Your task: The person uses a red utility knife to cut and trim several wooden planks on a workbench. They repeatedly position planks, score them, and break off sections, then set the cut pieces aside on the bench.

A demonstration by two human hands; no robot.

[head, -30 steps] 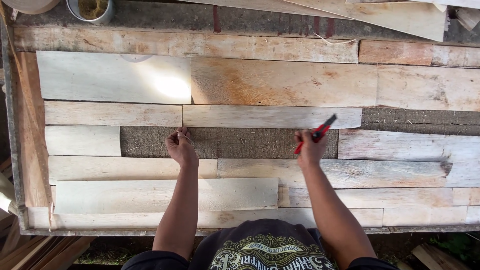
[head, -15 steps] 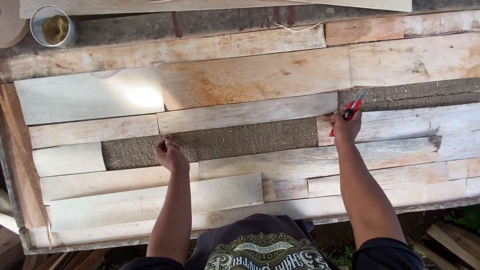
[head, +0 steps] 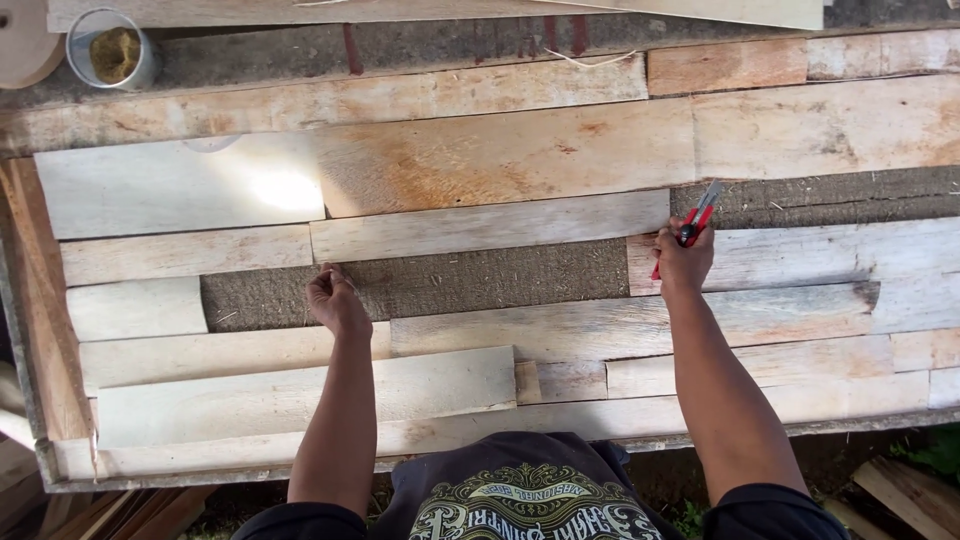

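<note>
A flat panel of pale wooden planks (head: 500, 150) lies below me, with a bare grey-brown gap (head: 470, 280) across its middle. My left hand (head: 335, 300) rests, fingers curled, at the left part of that gap, just under a long narrow plank (head: 480, 225). My right hand (head: 685, 260) grips a red and grey utility knife (head: 697, 215) at the right end of the same plank, its tip pointing up over another bare strip (head: 830, 195).
A metal tin (head: 112, 50) with yellowish contents stands at the top left, beside a round wooden edge (head: 25, 45). A loose plank (head: 300, 395) lies on the lower rows near me. Scrap wood (head: 900, 490) lies on the ground at bottom right.
My right hand with the knife has moved right along the narrow plank to its end. My left hand stays at the gap. The view has shifted to the right.
</note>
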